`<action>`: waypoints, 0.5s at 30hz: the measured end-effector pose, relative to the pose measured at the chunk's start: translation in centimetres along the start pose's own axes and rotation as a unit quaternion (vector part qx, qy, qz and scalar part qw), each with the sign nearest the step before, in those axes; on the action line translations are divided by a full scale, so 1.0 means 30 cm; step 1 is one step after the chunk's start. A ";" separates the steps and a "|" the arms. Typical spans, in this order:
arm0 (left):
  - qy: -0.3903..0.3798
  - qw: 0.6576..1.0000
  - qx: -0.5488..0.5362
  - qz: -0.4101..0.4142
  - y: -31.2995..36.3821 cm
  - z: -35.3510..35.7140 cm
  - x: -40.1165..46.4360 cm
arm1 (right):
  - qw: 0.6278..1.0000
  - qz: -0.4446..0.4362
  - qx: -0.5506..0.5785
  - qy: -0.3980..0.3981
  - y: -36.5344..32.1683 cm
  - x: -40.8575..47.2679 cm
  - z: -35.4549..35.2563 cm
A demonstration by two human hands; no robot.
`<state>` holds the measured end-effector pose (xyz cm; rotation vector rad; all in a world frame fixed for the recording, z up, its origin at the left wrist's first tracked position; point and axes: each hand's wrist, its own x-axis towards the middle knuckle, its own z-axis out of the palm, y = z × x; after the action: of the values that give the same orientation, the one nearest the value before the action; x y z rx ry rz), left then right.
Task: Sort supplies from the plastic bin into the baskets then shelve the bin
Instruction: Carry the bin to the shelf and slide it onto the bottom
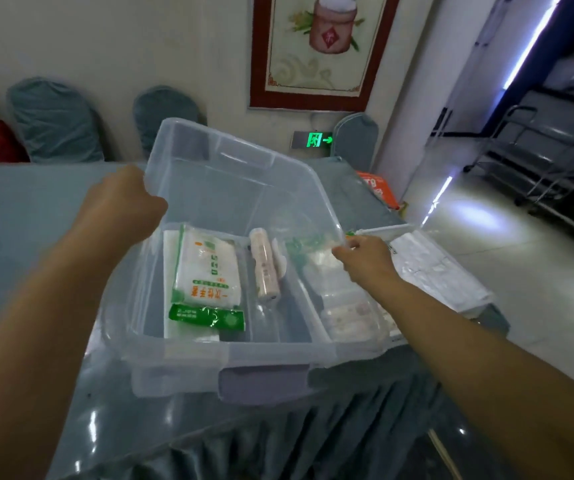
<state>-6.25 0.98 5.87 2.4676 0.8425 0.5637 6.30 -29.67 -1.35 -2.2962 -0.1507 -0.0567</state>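
clear plastic bin, gripped by my left hand and right hand, looks empty; supplies lie beneath; shelving remains.

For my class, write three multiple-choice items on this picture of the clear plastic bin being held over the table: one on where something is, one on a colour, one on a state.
1. Where is the left hand?
A. On the left rim of the plastic bin
B. Flat on the table
C. Inside a basket

2. What colour is the print on the white packet seen through the bin?
A. Blue
B. Green
C. Black

3. How is the bin held?
A. Level on the table
C. Upside down
B. Tilted, far end raised, gripped by both hands

Answers: 1 A, the left hand's fingers curl over the left rim. 2 B, the packet carries green edging and a green strip at its near end. 3 B, the right hand grips the right rim and the far end sits higher than the near end above the table.
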 end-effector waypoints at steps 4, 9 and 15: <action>0.009 0.991 -0.103 0.090 0.278 -0.025 -0.089 | 0.997 0.019 0.046 0.065 0.102 -0.032 -0.234; -0.001 0.971 -0.159 0.178 0.653 0.066 -0.296 | 0.986 0.040 0.070 0.145 0.327 -0.106 -0.615; -0.073 0.941 -0.236 0.231 1.099 0.343 -0.580 | 0.972 0.085 0.050 0.213 0.714 -0.242 -1.104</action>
<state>1.40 -36.48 11.73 2.2095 0.0399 0.6396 2.08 -69.17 4.22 -2.1330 0.2603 -0.4400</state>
